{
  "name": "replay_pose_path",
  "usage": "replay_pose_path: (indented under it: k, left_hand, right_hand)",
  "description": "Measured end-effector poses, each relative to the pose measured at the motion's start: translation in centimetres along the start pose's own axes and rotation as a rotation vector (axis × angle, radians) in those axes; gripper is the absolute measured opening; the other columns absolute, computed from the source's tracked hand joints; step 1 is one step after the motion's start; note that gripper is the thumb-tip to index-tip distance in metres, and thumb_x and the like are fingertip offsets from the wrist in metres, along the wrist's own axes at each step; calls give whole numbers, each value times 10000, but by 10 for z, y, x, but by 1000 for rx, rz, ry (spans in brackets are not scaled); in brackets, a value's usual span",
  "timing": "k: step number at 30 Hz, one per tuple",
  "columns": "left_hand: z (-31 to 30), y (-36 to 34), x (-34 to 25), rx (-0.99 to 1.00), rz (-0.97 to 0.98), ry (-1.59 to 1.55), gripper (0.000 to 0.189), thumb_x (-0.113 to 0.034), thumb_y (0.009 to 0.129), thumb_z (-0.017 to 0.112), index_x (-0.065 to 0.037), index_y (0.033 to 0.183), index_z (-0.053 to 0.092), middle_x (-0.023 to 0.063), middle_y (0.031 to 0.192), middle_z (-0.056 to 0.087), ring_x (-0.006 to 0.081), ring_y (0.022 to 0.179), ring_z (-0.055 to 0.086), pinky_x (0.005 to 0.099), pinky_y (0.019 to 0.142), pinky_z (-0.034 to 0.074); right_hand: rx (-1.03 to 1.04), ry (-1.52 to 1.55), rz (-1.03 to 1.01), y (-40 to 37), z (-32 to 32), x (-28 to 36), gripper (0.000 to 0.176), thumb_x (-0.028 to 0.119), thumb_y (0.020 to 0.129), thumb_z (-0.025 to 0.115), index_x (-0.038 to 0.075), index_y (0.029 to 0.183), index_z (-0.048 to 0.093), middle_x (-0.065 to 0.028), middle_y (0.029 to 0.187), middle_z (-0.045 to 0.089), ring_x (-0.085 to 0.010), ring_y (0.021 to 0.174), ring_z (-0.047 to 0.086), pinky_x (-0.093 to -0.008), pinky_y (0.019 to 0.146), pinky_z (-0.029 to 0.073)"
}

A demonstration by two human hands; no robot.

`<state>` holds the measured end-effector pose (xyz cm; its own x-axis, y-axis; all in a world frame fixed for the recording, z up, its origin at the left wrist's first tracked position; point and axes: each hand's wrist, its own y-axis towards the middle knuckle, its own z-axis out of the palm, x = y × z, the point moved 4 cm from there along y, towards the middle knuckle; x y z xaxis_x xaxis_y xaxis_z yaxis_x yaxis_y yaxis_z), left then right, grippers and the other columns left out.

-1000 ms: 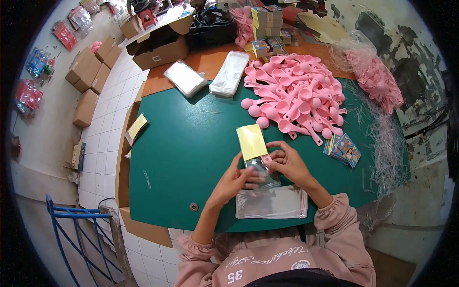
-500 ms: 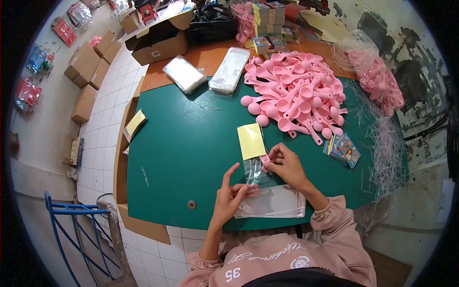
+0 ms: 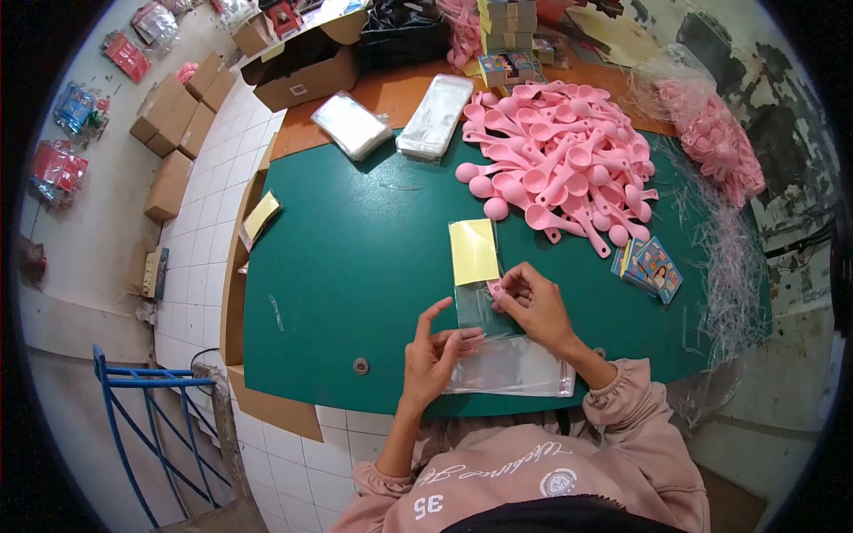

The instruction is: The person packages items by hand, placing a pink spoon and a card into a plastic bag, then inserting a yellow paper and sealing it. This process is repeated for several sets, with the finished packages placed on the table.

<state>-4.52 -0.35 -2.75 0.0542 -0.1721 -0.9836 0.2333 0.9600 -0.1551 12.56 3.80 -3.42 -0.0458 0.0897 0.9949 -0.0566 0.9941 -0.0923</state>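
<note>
In front of me a clear plastic bag (image 3: 480,311) lies on the green table top, with a yellow card (image 3: 474,252) at its far end. My right hand (image 3: 538,311) pinches a pink measuring spoon (image 3: 497,290) by its handle end at the bag's right side. Most of that spoon is hidden by the card and fingers. My left hand (image 3: 434,355) has its index finger raised, while its thumb and other fingertips hold the bag's near edge. Beneath the hands is a stack of clear bags (image 3: 511,369).
A heap of pink measuring spoons (image 3: 569,160) covers the far right. Picture cards (image 3: 653,266) lie right of my hands. Two stacks of clear bags (image 3: 435,115) sit at the back. A yellow-backed packet (image 3: 260,218) rests at the left edge; loose plastic film (image 3: 724,275) hangs at right.
The whole view has shifted slightly, so the table appears a little higher and further right. Both hands keep nearly the same pose at the bag, the right still pinching the spoon.
</note>
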Motion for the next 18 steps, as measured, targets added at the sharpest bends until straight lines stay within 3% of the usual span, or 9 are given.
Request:
replay_pose_path:
  k: [5,7,8,10,11,15,17,18]
  left_hand:
    - [0,-1,1,22,8,-19,399,-40,910,418,-16,1284,283,230,982,611,254,911,620,318,746,525]
    - [0,-3,2,34,6,-36,385,-37,911,412,-17,1278,298,232,985,609,256,921,616,325,749,526]
    - [0,-4,2,42,-15,-40,377,-34,911,412,-15,1273,308,232,991,608,257,928,614,325,752,525]
    - [1,0,0,46,-24,-46,369,-31,911,412,-13,1267,318,231,997,606,257,935,611,326,755,524]
    - [1,0,-1,44,-21,-50,362,-26,907,418,-12,1259,333,230,1009,603,254,937,610,321,758,522]
    - [5,-2,-9,-43,-45,-46,337,-39,909,424,-7,1240,364,199,1002,610,225,915,615,294,746,519]
    - [5,-6,-8,-109,-4,86,323,-60,917,418,-5,1232,374,183,986,614,213,894,616,287,737,518]
    - [3,-9,-9,-182,43,222,311,-80,924,413,-3,1224,383,167,970,617,202,874,617,280,727,516]
  right_hand:
    - [-1,-93,-31,1,-3,17,151,69,789,610,-12,891,533,-90,777,595,-146,659,593,-254,595,491]
    - [45,-383,-166,-4,-3,35,167,76,768,620,9,908,557,-127,817,571,-221,723,588,-314,648,487]
    - [43,-386,-159,-7,-2,35,167,76,768,620,9,908,557,-127,817,571,-221,723,588,-314,648,487]
    - [-97,-806,-550,-15,4,51,193,71,745,624,17,923,575,-151,899,548,-286,840,558,-363,717,465]
    - [-64,-819,-501,-18,5,56,221,70,738,628,16,948,581,-156,970,534,-315,956,509,-381,800,438]
    - [84,-569,-446,-17,7,46,225,35,742,609,17,965,583,-154,955,539,-312,874,548,-363,748,466]
    - [139,-349,-154,-14,2,40,198,-25,771,577,17,964,577,-128,981,549,-208,848,600,-284,719,508]
    - [139,-350,-150,-15,1,38,198,-25,771,577,17,964,577,-128,981,549,-208,848,600,-284,719,508]
